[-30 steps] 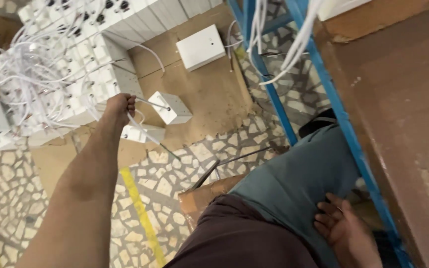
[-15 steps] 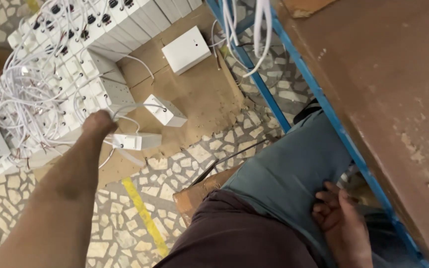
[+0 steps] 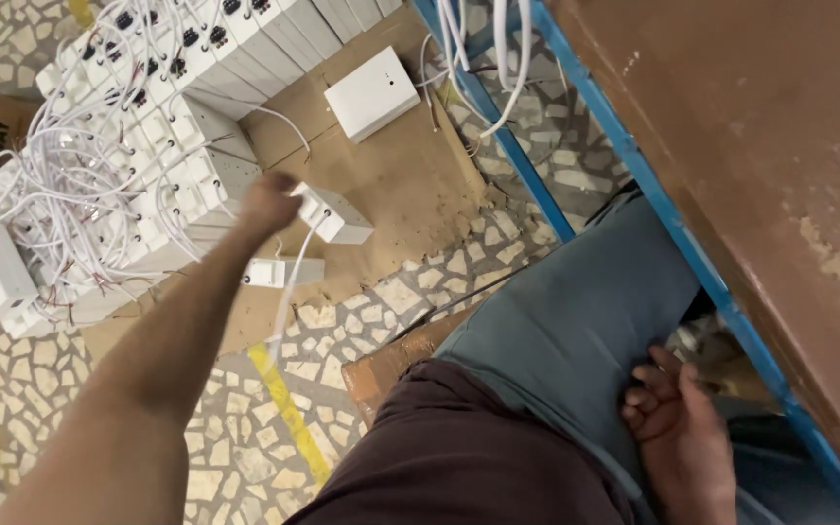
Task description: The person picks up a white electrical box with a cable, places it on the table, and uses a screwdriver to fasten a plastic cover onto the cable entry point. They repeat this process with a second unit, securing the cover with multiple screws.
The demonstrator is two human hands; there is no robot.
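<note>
Bare forearms, a dark maroon shirt (image 3: 459,457) and grey-blue trousers (image 3: 576,321).

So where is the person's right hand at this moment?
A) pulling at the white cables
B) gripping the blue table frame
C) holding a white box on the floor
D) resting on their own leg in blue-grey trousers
D: the right hand lies on the blue-grey trouser leg beside the blue table frame, while the left hand reaches to a small white box on the floor.

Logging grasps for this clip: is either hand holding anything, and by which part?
The left hand grips the small white box at its near end; motion blur hides the fingers. The right hand rests on the thigh, loosely curled, holding nothing.
</note>
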